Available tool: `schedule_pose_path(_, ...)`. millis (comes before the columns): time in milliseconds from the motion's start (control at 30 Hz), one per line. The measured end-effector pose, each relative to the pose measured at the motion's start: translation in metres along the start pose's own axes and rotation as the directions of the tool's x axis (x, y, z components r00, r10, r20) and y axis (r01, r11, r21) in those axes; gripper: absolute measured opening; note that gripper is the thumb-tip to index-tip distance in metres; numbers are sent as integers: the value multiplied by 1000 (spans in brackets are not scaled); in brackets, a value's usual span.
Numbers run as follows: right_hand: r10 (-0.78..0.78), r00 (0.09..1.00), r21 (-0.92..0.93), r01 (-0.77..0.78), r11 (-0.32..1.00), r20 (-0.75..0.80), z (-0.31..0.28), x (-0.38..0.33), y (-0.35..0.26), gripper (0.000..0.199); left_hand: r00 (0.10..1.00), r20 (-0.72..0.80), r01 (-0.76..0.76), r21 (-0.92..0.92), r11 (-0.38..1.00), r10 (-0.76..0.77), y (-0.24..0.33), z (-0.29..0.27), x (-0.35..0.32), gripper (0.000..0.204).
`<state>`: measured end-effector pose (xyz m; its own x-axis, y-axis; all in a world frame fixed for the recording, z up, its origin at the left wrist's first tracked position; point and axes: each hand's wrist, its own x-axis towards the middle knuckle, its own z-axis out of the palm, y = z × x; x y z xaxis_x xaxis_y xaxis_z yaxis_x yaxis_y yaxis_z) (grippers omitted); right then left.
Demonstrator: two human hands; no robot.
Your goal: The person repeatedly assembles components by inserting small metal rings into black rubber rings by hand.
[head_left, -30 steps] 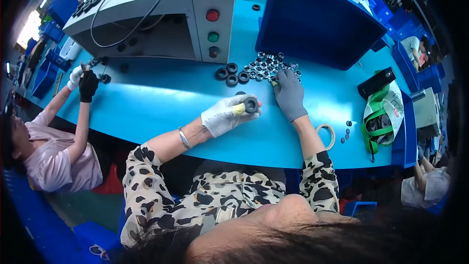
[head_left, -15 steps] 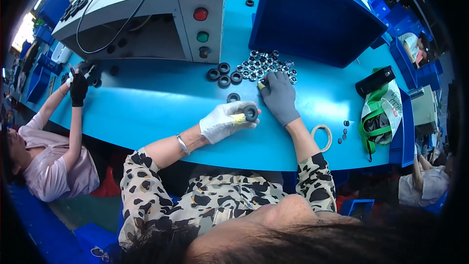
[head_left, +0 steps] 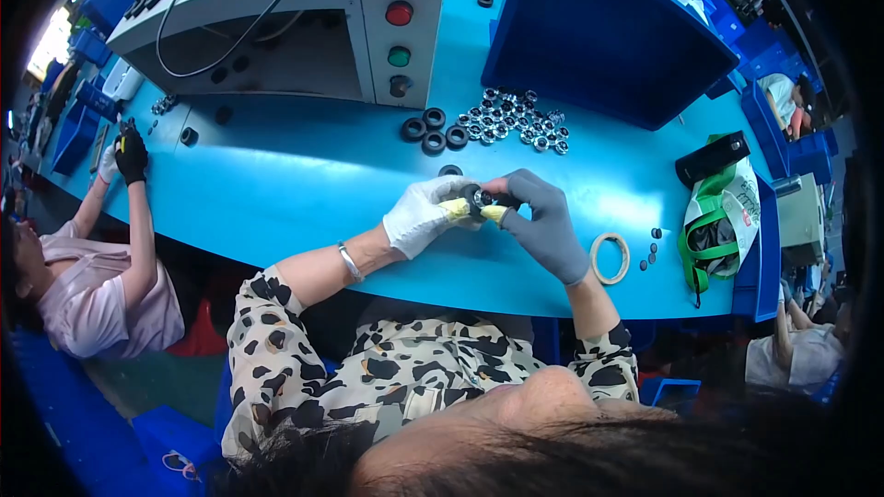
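Observation:
In front of me, my left hand [head_left: 425,217], in a white glove with yellow tape on a fingertip, is closed around a black ring [head_left: 472,197]. Close against it, my right hand [head_left: 548,225], in a grey glove, pinches a small shiny metal part [head_left: 486,199] at the ring's opening. Fingers partly cover both pieces, so I cannot tell how deep the part sits. Just beyond my hands lies a single black ring [head_left: 450,170]. Farther off, several black rings [head_left: 434,142] are grouped beside a cluster of shiny metal parts [head_left: 502,120].
A white machine [head_left: 398,83] with buttons stands far left, near a large blue bin [head_left: 608,46]. To the right lie a tape roll [head_left: 610,259], small black pieces, a black cylindrical object [head_left: 710,158] and a green-and-white bag [head_left: 723,230]. A co-worker [head_left: 110,285] sits at the left.
My right hand has come back from the shiny cluster to my left hand, bringing a metal part to the black ring. The view has shifted slightly.

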<state>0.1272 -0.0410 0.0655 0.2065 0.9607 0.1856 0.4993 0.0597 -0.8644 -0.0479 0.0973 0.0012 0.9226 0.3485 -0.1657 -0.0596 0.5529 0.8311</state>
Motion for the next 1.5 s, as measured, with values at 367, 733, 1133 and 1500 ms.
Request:
schedule_pose_path(367, -2, 989, 40, 8, 999, -151, 18, -28, 8, 33, 994, 84, 75, 13, 997, -75, -9, 7, -5, 61)
schedule_pose_path(733, -15, 993, -68, 7, 998, -116, 33, -38, 14, 36, 992, -9, 129, 129, 983, -129, -7, 17, -10, 47)
schedule_pose_path(1133, 290, 926, 185, -250, 950, -241, 20, -58, 37, 30, 743, 494, -545, 838, -21, 453, -24, 38, 32, 45)
schedule_pose_path(1500, 147, 952, -125, -186, 975, -268, 10, -72, 32, 31, 841, 315, -394, 914, 98, 439, -37, 44, 22, 51)
